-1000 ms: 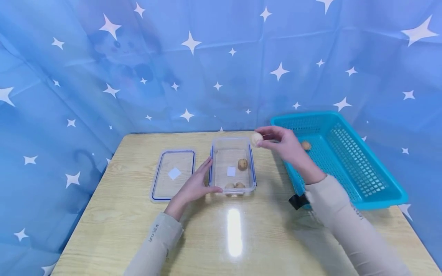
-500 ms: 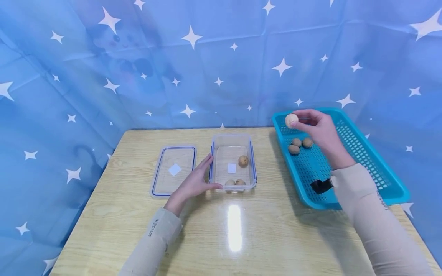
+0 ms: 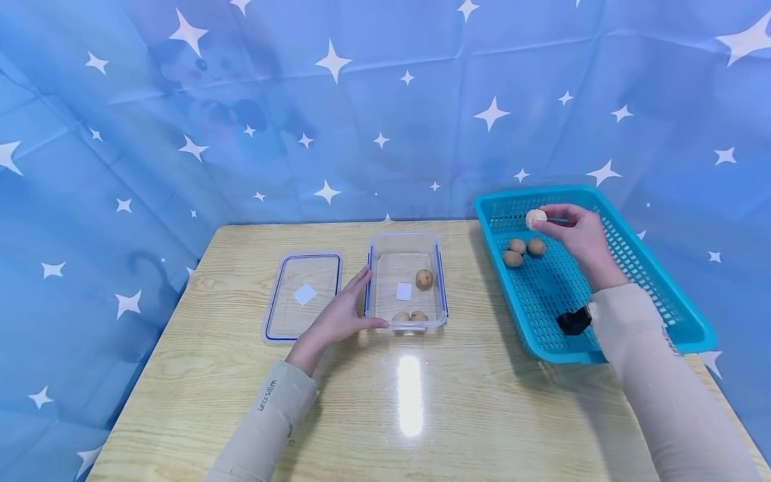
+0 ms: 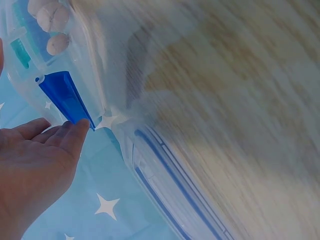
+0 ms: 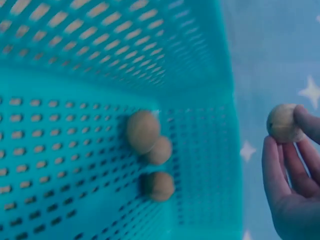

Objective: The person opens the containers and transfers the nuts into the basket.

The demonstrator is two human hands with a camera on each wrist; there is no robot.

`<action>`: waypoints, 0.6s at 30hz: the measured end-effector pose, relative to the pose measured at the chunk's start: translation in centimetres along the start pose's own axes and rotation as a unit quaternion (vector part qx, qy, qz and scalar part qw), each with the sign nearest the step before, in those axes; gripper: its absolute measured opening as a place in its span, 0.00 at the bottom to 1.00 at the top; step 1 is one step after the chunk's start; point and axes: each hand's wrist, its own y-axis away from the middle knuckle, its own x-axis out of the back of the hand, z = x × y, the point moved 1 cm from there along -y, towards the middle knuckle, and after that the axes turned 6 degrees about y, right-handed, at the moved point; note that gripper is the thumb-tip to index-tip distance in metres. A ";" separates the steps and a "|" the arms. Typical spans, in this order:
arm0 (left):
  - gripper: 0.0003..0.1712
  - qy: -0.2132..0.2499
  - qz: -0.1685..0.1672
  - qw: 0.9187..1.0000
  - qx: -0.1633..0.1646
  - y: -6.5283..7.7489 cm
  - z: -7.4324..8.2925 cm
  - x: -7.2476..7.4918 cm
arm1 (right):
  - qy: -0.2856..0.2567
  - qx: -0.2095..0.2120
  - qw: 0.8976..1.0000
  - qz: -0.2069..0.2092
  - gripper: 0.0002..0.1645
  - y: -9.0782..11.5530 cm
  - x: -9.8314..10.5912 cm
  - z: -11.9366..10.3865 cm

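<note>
My right hand (image 3: 581, 237) pinches a pale walnut (image 3: 535, 219) between thumb and fingertips, above the back part of the turquoise basket (image 3: 523, 328). In the right wrist view the same walnut (image 5: 284, 123) shows at the right edge. Three browner walnuts (image 3: 513, 258) lie together on the basket's floor. Further left stands a clear plastic food container (image 3: 394, 258) with blue side clips, holding three walnuts (image 3: 424, 279). My left hand (image 3: 340, 316) rests against its left side, fingers extended and thumb at the front corner. A blue clip (image 4: 67, 97) meets its fingertips in the left wrist view.
The container's clear lid (image 3: 303, 314), with a blue seal and a white label, lies flat left of the container. Wood-grain table (image 3: 361, 402) runs beneath everything. A blue curtain (image 3: 271, 120) with white stars hangs behind and to the left.
My right hand has moved right with the pale walnut, from beside the container's back right corner to over the basket. The basket's three walnuts now show. My left hand stays at the container.
</note>
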 end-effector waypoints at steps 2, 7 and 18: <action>0.65 0.002 0.001 1.000 -0.001 0.0 0.0 0.0 | 0.005 -0.007 1.000 -0.009 0.40 -0.3 -0.1 0.8; 0.64 0.002 0.003 1.000 -0.002 0.0 0.1 0.1 | 0.010 -0.019 0.999 -0.029 0.41 -0.9 -0.3 2.9; 0.65 0.007 0.003 1.000 0.000 0.1 0.2 0.0 | 0.052 -0.038 0.991 -0.117 0.41 -1.9 -1.2 6.2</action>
